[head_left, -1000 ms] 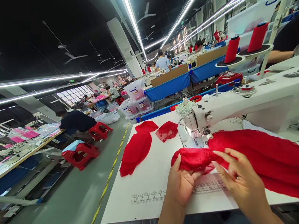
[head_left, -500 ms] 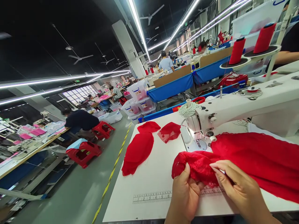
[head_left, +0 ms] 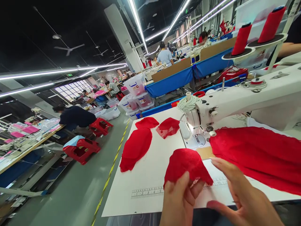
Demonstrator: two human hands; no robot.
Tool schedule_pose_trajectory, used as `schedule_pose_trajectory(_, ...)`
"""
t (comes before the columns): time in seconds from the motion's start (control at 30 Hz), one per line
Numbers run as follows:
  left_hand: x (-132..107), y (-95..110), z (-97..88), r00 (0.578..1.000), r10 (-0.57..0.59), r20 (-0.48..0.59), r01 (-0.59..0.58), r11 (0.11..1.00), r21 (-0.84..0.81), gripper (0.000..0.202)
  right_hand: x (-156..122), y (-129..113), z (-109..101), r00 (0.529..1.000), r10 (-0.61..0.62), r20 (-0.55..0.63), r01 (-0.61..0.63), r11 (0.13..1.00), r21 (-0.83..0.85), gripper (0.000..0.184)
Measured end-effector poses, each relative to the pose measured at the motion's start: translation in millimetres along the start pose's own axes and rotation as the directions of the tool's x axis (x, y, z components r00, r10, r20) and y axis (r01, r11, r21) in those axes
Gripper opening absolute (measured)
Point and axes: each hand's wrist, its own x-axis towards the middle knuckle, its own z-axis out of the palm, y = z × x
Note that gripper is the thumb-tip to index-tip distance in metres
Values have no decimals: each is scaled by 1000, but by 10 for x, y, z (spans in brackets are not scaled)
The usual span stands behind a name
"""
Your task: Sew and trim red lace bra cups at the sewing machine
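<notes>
A cupped piece of red lace fabric (head_left: 185, 164) is pinched in my left hand (head_left: 180, 197), over the printed ruler (head_left: 148, 192) on the white table. My right hand (head_left: 242, 191) is beside it, thumb and fingers spread, holding nothing. Behind the hands stands a white sewing machine (head_left: 225, 106), its needle area lit. A long red lace fabric (head_left: 254, 153) lies to the right, under the machine arm. Several red fabric pieces lie at left, among them a large cup-shaped piece (head_left: 136, 147) and a partly sheer piece (head_left: 168, 128).
Two red thread cones (head_left: 242, 39) stand on a holder behind the machine. Clear plastic bins (head_left: 135, 84) are stacked beyond the table. Red stools (head_left: 82, 150) and a seated person (head_left: 76, 116) are across the aisle, which a yellow-black floor tape (head_left: 110, 175) edges.
My right hand has let go of the fabric and opened. The red piece in my left hand is now apart from the long red fabric. The camera view has shifted slightly.
</notes>
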Motion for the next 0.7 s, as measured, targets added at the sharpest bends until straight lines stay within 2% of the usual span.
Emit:
schedule_pose_trajectory(0.03,-77,-13,-27,999,25,24,-28,995,95,25,59,-27,17,999,-36,-30,36,999,-12,49)
schedule_pose_trajectory(0.1,-154,26,-114,994,80,71,-97,957,274,28,191,-45,9,999,-41,3,41,999,2,29)
schedule_pose_trajectory(0.17,-89,157,-221,989,106,106,-142,891,432,21,334,-10,-32,991,76,108,-77,997,8,28)
schedule_pose_trajectory(0.2,-4,246,-274,988,110,110,-150,851,503,13,403,22,-49,972,132,196,-133,991,-5,31)
schedule_pose_trajectory(0.23,104,338,-324,986,70,149,-155,703,694,11,465,57,-59,949,197,246,-186,980,-64,34)
schedule_pose_trajectory(0.27,227,423,-370,981,115,159,-196,534,823,20,516,91,-57,928,248,277,-207,964,-167,35)
schedule_pose_trajectory(0.3,351,491,-410,966,190,175,-238,399,886,21,551,119,-43,916,288,281,-216,941,-261,36)
schedule_pose_trajectory(0.33,466,536,-441,940,279,196,-279,299,912,15,570,139,-21,911,316,264,-218,914,-343,37)
schedule_pose_trajectory(0.4,645,547,-472,892,373,257,-347,199,917,7,570,150,39,914,334,229,-215,880,-424,38)
schedule_pose_trajectory(0.47,750,468,-454,878,346,329,-410,191,892,23,544,138,92,920,329,213,-211,874,-438,38)
schedule_pose_trajectory(0.53,809,351,-392,876,288,388,-457,232,859,34,519,129,112,922,332,198,-211,862,-462,37)
schedule_pose_trajectory(0.6,853,258,-311,899,202,388,-437,369,821,31,503,147,90,922,342,181,-220,849,-481,38)
schedule_pose_trajectory(0.67,890,229,-237,933,58,355,-327,545,772,16,492,191,34,918,357,170,-234,837,-494,38)
schedule_pose_trajectory(0.7,905,240,-211,940,-28,341,-253,614,748,16,486,215,0,912,366,186,-245,848,-469,35)
